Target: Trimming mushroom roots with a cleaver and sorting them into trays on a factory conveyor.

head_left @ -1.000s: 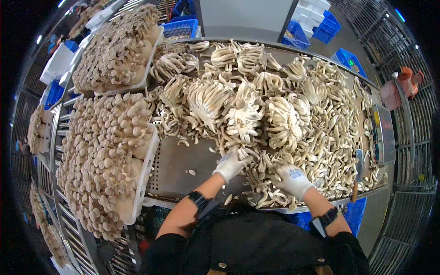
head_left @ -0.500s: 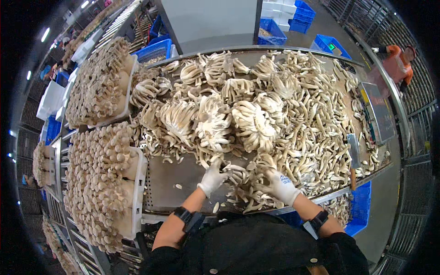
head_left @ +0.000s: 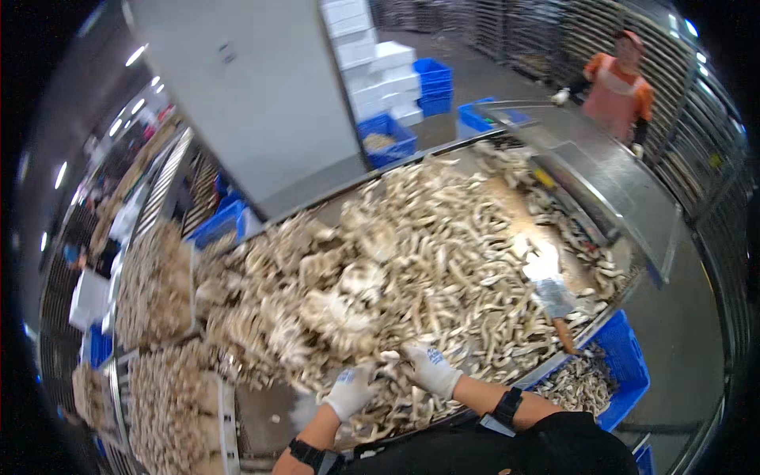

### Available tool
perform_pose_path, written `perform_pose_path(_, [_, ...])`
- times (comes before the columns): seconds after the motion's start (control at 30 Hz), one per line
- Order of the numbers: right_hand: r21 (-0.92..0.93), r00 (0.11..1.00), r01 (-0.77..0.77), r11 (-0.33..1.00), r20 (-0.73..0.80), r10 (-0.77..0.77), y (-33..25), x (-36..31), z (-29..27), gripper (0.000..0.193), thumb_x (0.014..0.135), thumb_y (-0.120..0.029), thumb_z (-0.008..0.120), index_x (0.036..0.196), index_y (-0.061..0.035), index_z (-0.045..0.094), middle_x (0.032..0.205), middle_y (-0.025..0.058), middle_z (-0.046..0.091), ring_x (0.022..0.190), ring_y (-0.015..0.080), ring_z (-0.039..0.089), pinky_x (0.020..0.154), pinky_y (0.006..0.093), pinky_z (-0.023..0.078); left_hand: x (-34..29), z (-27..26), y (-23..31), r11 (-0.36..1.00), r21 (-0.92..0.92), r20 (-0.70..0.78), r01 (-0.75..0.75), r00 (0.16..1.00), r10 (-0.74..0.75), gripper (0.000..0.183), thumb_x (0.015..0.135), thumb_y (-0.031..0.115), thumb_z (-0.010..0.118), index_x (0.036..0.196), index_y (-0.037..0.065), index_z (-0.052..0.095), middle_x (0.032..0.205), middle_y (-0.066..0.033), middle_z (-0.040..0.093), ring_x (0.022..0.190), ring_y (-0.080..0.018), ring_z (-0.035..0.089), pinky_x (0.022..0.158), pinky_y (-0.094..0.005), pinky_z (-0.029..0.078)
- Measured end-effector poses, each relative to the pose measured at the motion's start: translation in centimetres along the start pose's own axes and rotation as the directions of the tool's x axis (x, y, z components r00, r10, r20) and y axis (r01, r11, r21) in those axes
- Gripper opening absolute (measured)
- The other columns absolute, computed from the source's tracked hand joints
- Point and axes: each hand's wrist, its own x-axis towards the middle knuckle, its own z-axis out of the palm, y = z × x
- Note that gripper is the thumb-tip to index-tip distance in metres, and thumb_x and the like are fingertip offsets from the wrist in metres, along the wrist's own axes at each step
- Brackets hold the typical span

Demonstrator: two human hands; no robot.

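Both my hands wear white gloves and work at the near edge of a large heap of pale mushrooms [head_left: 443, 261] on a metal table. My left hand [head_left: 352, 390] is curled around some mushrooms, its fingertips partly hidden among them. Just right of it, my right hand [head_left: 434, 370] has its fingers bent over mushrooms too. Motion blur softens the fingers of both. Behind my hands are bigger clumps of mushrooms [head_left: 340, 317] with their stems still joined. Loose single stems spread to the right.
A cleaver [head_left: 550, 294] with a wooden handle lies at the table's right. Below that edge sits a blue crate [head_left: 629, 372] of mushroom pieces. Trays of mushrooms [head_left: 162, 404] stand left. Past the table's far right is a person in orange [head_left: 621, 95].
My view has turned to the right, so the table appears tilted and the far-side person shows more fully. My hands have come closer together among the mushrooms.
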Motion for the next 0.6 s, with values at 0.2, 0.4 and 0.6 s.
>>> perform_pose_path(0.2, [0.319,0.982,0.185,0.929,-0.035,-0.184,8.3,-1.3,3.2,0.079,0.079,-0.023,0.058,0.140,0.0000,0.014,0.132,0.0230,0.045,0.111,0.0294,0.055,0.095,0.0351,0.043,3.6,2.5,2.3,0.982,-0.156,-0.210,-0.105,0.975,0.071,0.052,0.076,0.026,0.065,0.118,0.000,0.050,0.102,-0.0243,0.061,0.098,-0.0374,0.058,0.083,-0.0402,0.046])
perform_pose_path(0.4, [0.647,0.984,-0.110,0.754,0.180,-0.012,7.5,-1.6,-2.0,0.093,0.079,-0.027,0.064,0.141,0.0058,0.002,0.141,0.0239,0.031,0.119,0.0238,0.044,0.099,0.0331,0.035,5.1,0.4,4.5,0.980,-0.195,-0.034,-0.024,0.999,0.018,0.055,0.078,0.023,0.065,0.123,-0.001,0.045,0.101,-0.0216,0.062,0.095,-0.0327,0.060,0.083,-0.0376,0.046])
perform_pose_path(0.6, [0.539,0.969,-0.224,0.812,0.209,0.129,6.7,-0.9,-6.4,0.109,0.072,-0.025,0.070,0.143,-0.0032,-0.010,0.133,0.0281,0.040,0.103,0.0283,0.057,0.090,0.0346,0.045,7.0,-0.8,7.1,0.908,-0.380,-0.048,-0.178,0.984,0.173,0.064,0.077,0.007,0.060,0.137,0.007,0.037,0.095,-0.0145,0.062,0.080,-0.0193,0.062,0.069,-0.0324,0.050])
